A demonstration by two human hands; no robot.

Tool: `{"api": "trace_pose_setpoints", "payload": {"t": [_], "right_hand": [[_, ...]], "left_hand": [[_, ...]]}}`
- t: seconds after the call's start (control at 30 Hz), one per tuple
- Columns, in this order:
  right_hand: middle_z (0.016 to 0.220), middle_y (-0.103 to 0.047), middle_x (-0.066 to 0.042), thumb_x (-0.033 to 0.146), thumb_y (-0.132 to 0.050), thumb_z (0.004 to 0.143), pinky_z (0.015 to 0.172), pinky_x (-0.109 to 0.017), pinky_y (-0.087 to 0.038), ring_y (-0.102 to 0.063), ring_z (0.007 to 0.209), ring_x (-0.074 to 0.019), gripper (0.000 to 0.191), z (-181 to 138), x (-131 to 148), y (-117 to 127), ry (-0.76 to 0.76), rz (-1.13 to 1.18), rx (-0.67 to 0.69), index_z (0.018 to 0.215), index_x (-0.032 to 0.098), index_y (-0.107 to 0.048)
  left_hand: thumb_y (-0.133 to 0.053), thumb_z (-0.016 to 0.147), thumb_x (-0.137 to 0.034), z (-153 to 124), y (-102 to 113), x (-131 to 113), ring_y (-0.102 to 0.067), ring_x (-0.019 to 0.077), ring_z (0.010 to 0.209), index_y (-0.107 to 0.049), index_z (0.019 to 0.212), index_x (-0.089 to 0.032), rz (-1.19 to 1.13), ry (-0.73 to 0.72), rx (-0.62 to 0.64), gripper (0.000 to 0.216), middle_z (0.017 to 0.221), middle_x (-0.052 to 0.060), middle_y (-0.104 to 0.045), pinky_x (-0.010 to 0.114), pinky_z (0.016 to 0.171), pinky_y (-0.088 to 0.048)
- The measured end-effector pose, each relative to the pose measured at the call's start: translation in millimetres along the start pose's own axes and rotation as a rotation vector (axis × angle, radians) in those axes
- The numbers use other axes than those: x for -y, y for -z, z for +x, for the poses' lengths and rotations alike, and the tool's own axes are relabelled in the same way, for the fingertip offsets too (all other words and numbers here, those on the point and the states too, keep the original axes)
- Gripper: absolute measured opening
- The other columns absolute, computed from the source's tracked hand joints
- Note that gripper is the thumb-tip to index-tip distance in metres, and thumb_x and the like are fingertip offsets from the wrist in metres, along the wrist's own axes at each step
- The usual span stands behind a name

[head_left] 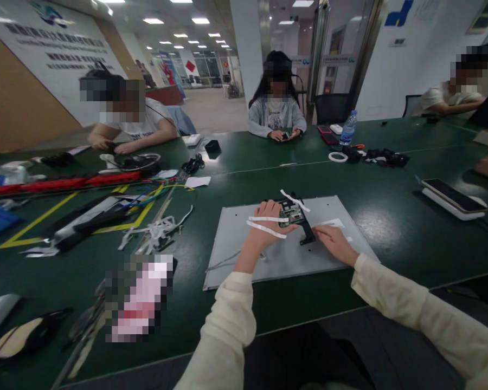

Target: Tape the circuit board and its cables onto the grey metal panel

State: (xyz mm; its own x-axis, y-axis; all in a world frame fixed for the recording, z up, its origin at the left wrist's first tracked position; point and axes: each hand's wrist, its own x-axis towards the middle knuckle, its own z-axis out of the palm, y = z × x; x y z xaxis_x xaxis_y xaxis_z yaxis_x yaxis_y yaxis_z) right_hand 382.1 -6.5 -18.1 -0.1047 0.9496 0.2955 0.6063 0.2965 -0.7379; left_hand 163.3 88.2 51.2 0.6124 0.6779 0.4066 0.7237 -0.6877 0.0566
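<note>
My left hand (265, 221) is closed around the near left side of a green circuit board (291, 215) set in a black frame (307, 230). Narrow white strips (268, 219) lie across the back of that hand, and another white strip (296, 201) crosses the top of the board. My right hand (336, 245) is low over the light grey panel (244, 254), its fingers drawn together beside the frame's lower end. What its fingertips hold, if anything, is hidden. A white piece of paper or tape (333, 223) lies just behind them.
A pile of white strips (156, 233) and a phone (144, 298) lie left of the panel. Bundled cables (134, 195) are farther left. A phone on a white box (453, 200), tape roll (337, 157) and bottle (348, 129) stand right. Other people sit around the table.
</note>
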Motion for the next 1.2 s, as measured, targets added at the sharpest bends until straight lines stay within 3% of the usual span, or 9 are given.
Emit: {"api": "trace_pose_setpoints", "payload": {"t": [0.1,0.2,0.43,0.63,0.77,0.9,1.0,1.2], "right_hand": [[0.105,-0.068,-0.008,0.04,-0.032,0.092,0.088,-0.039,-0.051,-0.063,0.099,-0.0229,0.039,5,-17,-2,-0.191,0.157,-0.304,0.099,0.02,-0.064],[0.108,-0.067,-0.008,0.04,-0.035,0.089,0.088,-0.039,-0.051,-0.063,0.101,-0.0221,0.036,9,-27,-5,-0.257,0.211,-0.357,0.102,0.02,-0.061],[0.115,-0.064,-0.008,0.034,-0.047,0.083,0.095,-0.039,-0.047,-0.06,0.108,-0.0212,0.032,17,-21,4,-0.195,0.212,-0.188,0.11,0.022,-0.06],[0.128,-0.056,-0.008,0.039,-0.05,0.085,0.1,-0.041,-0.044,-0.052,0.119,-0.0226,0.041,39,-3,21,0.0,-0.016,-0.122,0.123,0.024,-0.056],[0.144,-0.042,-0.008,0.051,-0.054,0.084,0.112,-0.047,-0.026,-0.028,0.138,-0.0262,0.063,52,-3,13,0.171,-0.258,0.077,0.139,0.024,-0.042],[0.152,-0.03,-0.005,0.059,-0.053,0.081,0.113,-0.056,-0.015,-0.011,0.144,-0.0288,0.077,59,-9,-6,0.17,-0.419,0.208,0.147,0.029,-0.028],[0.151,-0.032,-0.005,0.061,-0.052,0.081,0.112,-0.06,-0.009,-0.011,0.144,-0.0305,0.076,60,-12,-15,0.176,-0.438,0.245,0.147,0.03,-0.029],[0.147,-0.04,-0.005,0.061,-0.051,0.082,0.114,-0.058,-0.008,-0.021,0.142,-0.0293,0.07,58,-14,-16,0.173,-0.406,0.217,0.142,0.029,-0.036]], "left_hand": [[-0.058,0.076,-0.063,-2,-22,-3,-0.051,0.0278,0.098,-0.056,0.097,-0.016,-0.024,0.01,0.053,0.051,0.104,0.011,-0.055,0.039,0.082,-0.041],[-0.062,0.074,-0.061,-5,-36,-3,-0.052,0.0285,0.1,-0.057,0.098,-0.017,-0.048,-0.006,0.106,0.051,0.105,0.011,-0.056,0.041,0.083,-0.041],[-0.068,0.07,-0.057,-12,-43,-1,-0.052,0.0298,0.105,-0.056,0.11,-0.017,-0.093,0.01,0.151,0.057,0.113,0.012,-0.055,0.042,0.086,-0.043],[-0.062,0.078,-0.055,-26,-24,8,-0.05,0.0287,0.113,-0.046,0.129,-0.018,-0.141,0.057,0.068,0.065,0.124,0.013,-0.051,0.042,0.095,-0.041],[-0.056,0.085,-0.047,-61,-1,29,-0.051,0.0274,0.113,-0.048,0.126,-0.019,-0.06,0.163,0.04,0.05,0.124,0.012,-0.053,0.042,0.093,-0.043],[-0.05,0.089,-0.04,-113,18,55,-0.056,0.0261,0.104,-0.053,0.119,-0.02,0.06,0.327,0.076,0.037,0.115,0.011,-0.058,0.04,0.088,-0.046],[-0.049,0.088,-0.036,-143,31,68,-0.057,0.0271,0.101,-0.058,0.108,-0.022,0.15,0.42,0.123,0.026,0.11,0.01,-0.06,0.04,0.083,-0.046],[-0.047,0.087,-0.031,-169,49,72,-0.057,0.0272,0.094,-0.058,0.1,-0.021,0.266,0.412,0.146,0.02,0.099,0.009,-0.06,0.042,0.084,-0.043]]}}
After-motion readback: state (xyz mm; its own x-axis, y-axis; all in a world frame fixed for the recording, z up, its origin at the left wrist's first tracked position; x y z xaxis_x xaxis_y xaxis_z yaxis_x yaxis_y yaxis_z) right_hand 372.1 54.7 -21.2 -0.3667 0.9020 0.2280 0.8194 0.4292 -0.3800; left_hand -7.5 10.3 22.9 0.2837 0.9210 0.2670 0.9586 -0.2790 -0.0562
